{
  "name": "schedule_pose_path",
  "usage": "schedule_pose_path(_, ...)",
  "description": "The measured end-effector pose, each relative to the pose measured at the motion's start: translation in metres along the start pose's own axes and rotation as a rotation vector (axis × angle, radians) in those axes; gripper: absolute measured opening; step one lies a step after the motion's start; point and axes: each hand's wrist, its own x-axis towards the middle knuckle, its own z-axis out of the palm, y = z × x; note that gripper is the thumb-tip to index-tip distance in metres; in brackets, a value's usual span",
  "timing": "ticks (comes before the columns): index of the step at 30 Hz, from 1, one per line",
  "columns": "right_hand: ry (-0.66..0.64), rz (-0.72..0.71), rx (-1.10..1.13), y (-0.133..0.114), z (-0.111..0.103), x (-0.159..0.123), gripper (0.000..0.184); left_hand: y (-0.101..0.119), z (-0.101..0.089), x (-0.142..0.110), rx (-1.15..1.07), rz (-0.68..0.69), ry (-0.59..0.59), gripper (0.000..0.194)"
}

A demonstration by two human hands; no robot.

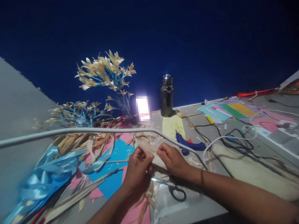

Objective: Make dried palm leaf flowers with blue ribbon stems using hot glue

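Note:
Between my two hands is a pale, thin piece of dried husk point(145, 145), held above the littered table. My left hand point(138, 163) pinches its lower left side with thumb and fingers. Closed on its right side is my right hand point(171, 157), fingers curled in. Just below the hands lie scissors point(177, 193) with dark handles and the blades partly under my left hand. A roll of tape or ring point(137, 141) shows in part behind the husk. Small husk scraps point(153, 135) are strewn around.
A blue glue gun point(192, 145) lies right of my hands, near a dark flask point(166, 98). A white cable or bar point(81, 130) crosses in front. Husk flowers point(100, 71) stand back left; blue ribbon point(49, 174) lies left. At right are a power strip point(275, 137) and cords.

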Motion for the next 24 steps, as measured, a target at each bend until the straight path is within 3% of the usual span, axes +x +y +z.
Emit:
schedule_pose_path(3,-0.103,0.031,0.17,0.003,0.001,0.002,0.025,-0.002,-0.001,-0.003,0.059,-0.009,-0.039,0.029)
schedule_pose_path(6,-0.051,0.071,0.273,0.003,0.004,0.002,0.024,-0.008,-0.003,-0.004,0.115,-0.086,-0.062,0.027)
schedule_pose_path(10,0.057,0.088,0.229,0.0,0.008,-0.002,0.029,-0.017,-0.008,0.001,0.1,-0.106,-0.084,0.026)
schedule_pose_path(13,0.09,0.057,0.152,-0.003,0.01,-0.005,0.03,-0.018,-0.008,0.004,0.09,-0.06,-0.033,0.041)
schedule_pose_path(16,0.073,0.052,0.078,-0.006,0.01,-0.007,0.031,-0.015,-0.006,0.005,0.049,-0.008,-0.017,0.034)
schedule_pose_path(24,0.054,0.018,0.101,0.004,0.008,-0.004,0.034,-0.015,-0.006,0.009,0.059,-0.031,0.013,0.032)
